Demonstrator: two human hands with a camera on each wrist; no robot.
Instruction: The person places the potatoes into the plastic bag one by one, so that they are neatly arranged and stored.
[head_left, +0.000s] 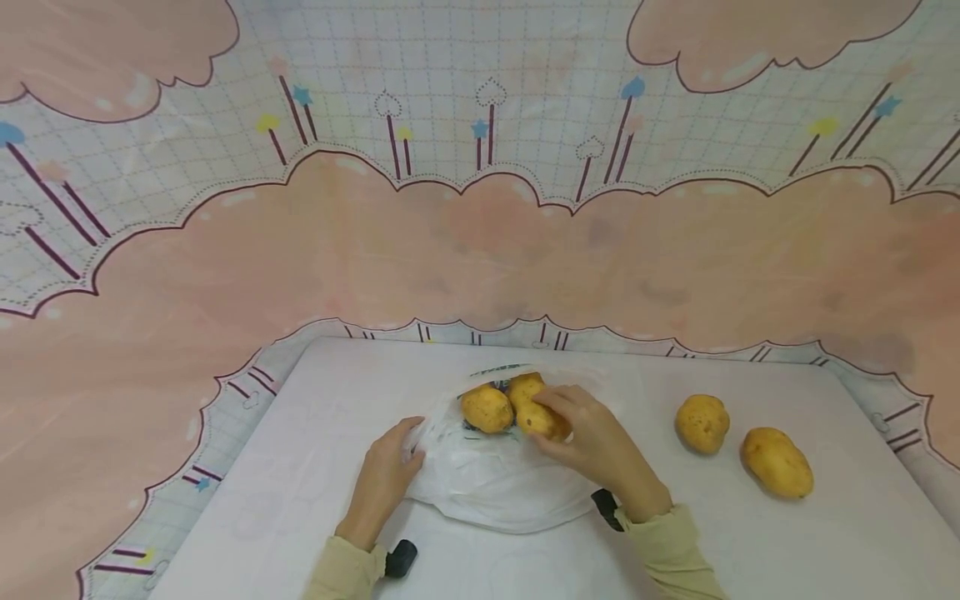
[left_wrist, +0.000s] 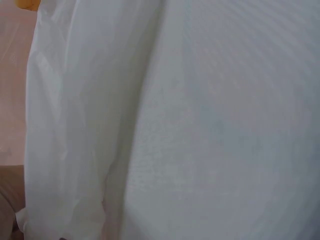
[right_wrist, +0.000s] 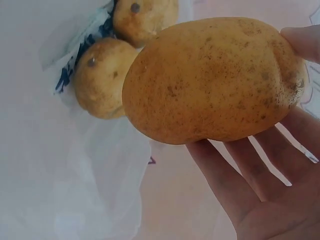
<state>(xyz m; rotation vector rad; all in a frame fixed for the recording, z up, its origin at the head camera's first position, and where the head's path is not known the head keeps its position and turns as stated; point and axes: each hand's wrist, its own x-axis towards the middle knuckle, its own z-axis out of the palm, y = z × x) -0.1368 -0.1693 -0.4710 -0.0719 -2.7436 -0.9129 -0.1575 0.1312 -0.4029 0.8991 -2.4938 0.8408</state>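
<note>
A white plastic bag (head_left: 502,492) lies spread on the table, its mouth open toward the far side. My right hand (head_left: 596,437) holds a yellow potato (head_left: 542,422) over the bag's mouth, thumb on one side and fingers on the other. Close by, one potato (head_left: 487,408) sits in the mouth on the left and another potato (head_left: 524,387) lies just behind the held one. At the bag's left edge my left hand (head_left: 378,479) grips the plastic between thumb and fingers. The left wrist view shows mostly the bag's side (left_wrist: 70,125), with the fingertips hidden.
Two more potatoes lie on the white table (head_left: 315,383) to the right: a rounder potato (head_left: 702,423) and a longer potato (head_left: 776,462). A patterned cloth backdrop (head_left: 480,250) rises behind the table and around its sides.
</note>
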